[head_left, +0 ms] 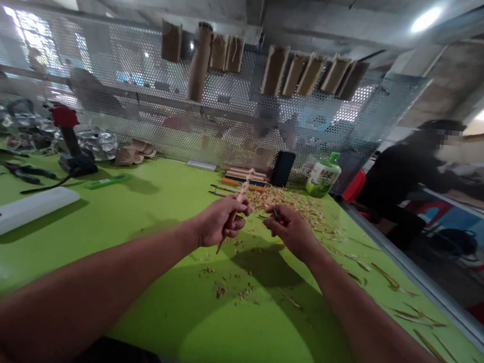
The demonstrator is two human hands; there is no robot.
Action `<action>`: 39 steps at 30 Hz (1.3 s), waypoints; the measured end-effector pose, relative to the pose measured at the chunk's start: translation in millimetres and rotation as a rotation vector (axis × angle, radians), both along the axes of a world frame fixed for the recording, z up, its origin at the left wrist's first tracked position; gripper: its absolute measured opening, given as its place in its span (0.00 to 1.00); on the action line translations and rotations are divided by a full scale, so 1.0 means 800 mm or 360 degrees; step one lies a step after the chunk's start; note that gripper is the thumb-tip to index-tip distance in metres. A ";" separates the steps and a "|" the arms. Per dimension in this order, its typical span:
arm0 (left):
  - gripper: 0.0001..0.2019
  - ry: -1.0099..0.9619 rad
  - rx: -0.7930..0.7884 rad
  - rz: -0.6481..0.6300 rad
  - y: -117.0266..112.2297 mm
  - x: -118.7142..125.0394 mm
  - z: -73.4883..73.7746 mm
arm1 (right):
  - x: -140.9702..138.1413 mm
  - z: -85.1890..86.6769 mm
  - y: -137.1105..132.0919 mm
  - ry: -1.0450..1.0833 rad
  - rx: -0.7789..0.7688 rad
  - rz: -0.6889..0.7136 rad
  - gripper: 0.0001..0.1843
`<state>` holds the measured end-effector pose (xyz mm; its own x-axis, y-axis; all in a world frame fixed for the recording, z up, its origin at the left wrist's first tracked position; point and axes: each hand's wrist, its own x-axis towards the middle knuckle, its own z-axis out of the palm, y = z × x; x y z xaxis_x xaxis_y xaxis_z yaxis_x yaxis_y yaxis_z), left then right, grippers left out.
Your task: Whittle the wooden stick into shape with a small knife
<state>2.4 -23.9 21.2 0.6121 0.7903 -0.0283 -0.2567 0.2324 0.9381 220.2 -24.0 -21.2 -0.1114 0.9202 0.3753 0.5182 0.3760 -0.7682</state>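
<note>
My left hand (219,220) is closed around a thin carved wooden stick (245,186), held upright at a slant. Its knobbly, pale upper end rises above the fingers, and the thin lower end pokes out below them. My right hand (296,233) is closed on a small dark-and-red hand tool (280,219), mostly hidden by the fingers. The two hands are a short way apart, above the green table (146,286). Small wood crumbs (231,290) lie on the table below them, and a heap of curled wood shavings (291,202) lies just beyond.
Behind the hands are wooden strips (242,176), a dark upright phone-like slab (282,169) and a green-capped bottle (323,175). Pliers (29,172), a red-topped cordless tool (72,142), a green cutter (108,181) and a white bar (25,211) lie left. A person (410,163) sits right.
</note>
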 end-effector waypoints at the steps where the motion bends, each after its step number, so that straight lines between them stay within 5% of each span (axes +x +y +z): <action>1: 0.06 0.0001 -0.0007 -0.0034 -0.002 0.000 0.002 | 0.003 -0.001 0.002 0.0066 0.0037 -0.0028 0.18; 19: 0.04 -0.0221 -0.0170 -0.0522 -0.002 -0.005 0.002 | -0.001 0.004 0.003 0.0378 0.0154 -0.0027 0.21; 25: 0.06 -0.0136 -0.0093 -0.0429 0.001 -0.004 -0.004 | -0.011 0.027 -0.008 0.0530 0.0058 -0.0006 0.17; 33: 0.11 0.0137 -0.0311 -0.0371 0.015 0.003 -0.014 | -0.043 0.045 -0.025 0.0064 0.0046 0.0138 0.14; 39: 0.06 0.0076 -0.0303 -0.0557 0.012 -0.004 -0.011 | -0.044 0.027 -0.025 0.0610 0.0065 -0.0093 0.17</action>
